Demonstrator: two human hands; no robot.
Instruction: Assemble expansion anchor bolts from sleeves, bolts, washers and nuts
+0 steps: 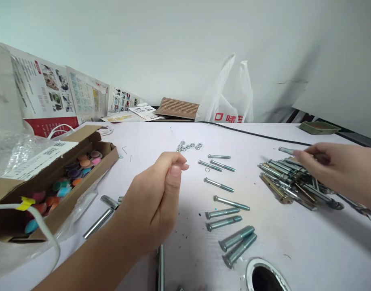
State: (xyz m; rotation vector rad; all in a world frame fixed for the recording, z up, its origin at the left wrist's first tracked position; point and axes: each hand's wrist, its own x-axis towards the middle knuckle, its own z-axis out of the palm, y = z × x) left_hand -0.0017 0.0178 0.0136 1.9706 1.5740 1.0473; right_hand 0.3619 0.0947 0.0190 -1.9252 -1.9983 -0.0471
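Observation:
At the right, my right hand [334,165] pinches a silvery bolt [285,150] whose end sticks out left of the thumb. Under that hand lies a heap of metal anchor bolts [288,178], partly covered by it. My left hand [158,194] is closed in mid-table, fingers curled against the thumb; whatever they hold, if anything, is hidden. Small hex nuts [188,146] form a cluster just beyond it. To its right, several loose bolts [223,212] lie in a rough column, thicker ones nearer me, with a thin ring [207,170] among them.
A cardboard box [82,178] of colourful caps stands at the left beside bubble wrap, a white cable [41,222] in front. Metal tubes [97,223] lie near my left forearm. A round metal-rimmed opening [252,268] is at the front. A plastic bag [228,97] and black cable [252,132] are behind.

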